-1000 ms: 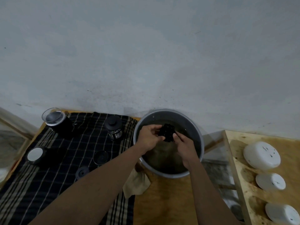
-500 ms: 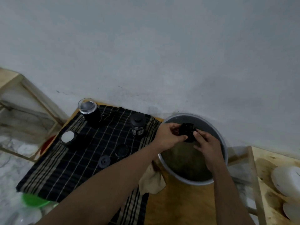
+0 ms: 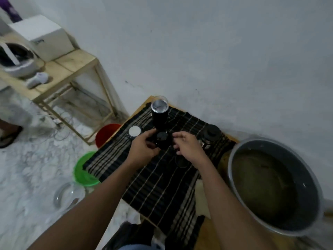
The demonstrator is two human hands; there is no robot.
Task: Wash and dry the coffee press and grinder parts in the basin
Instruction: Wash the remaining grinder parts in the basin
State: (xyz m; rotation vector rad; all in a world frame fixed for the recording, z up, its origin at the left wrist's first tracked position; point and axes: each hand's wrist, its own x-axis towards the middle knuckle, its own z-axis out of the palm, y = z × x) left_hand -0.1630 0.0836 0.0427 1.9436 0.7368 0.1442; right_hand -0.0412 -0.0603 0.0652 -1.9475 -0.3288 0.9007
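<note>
A small black grinder part (image 3: pixel 162 139) sits low on the black striped cloth (image 3: pixel 162 186), between my two hands. My left hand (image 3: pixel 143 147) curls around its left side, thumb and fingers touching it. My right hand (image 3: pixel 188 147) is just to its right, fingers spread and apart from it. Behind stands the black grinder body (image 3: pixel 159 114) with a clear lid. A white-topped lid (image 3: pixel 134 131) lies to the left, the small coffee press (image 3: pixel 211 134) to the right, and a black round lid (image 3: pixel 180 162) under my right wrist. The grey basin (image 3: pixel 234 177) of murky water is at the right.
A beige rag (image 3: pixel 201 197) lies between cloth and basin. On the floor to the left are a red bowl (image 3: pixel 106 134), a green bowl (image 3: pixel 82 172) and a glass lid (image 3: pixel 64 195). A wooden side table (image 3: pixel 75 60) holds a white box. A person's foot (image 3: pixel 9 136) shows at far left.
Both hands carried the black part out of the basin and leftward onto the striped cloth. The right hand has opened off it. The view swung left and down.
</note>
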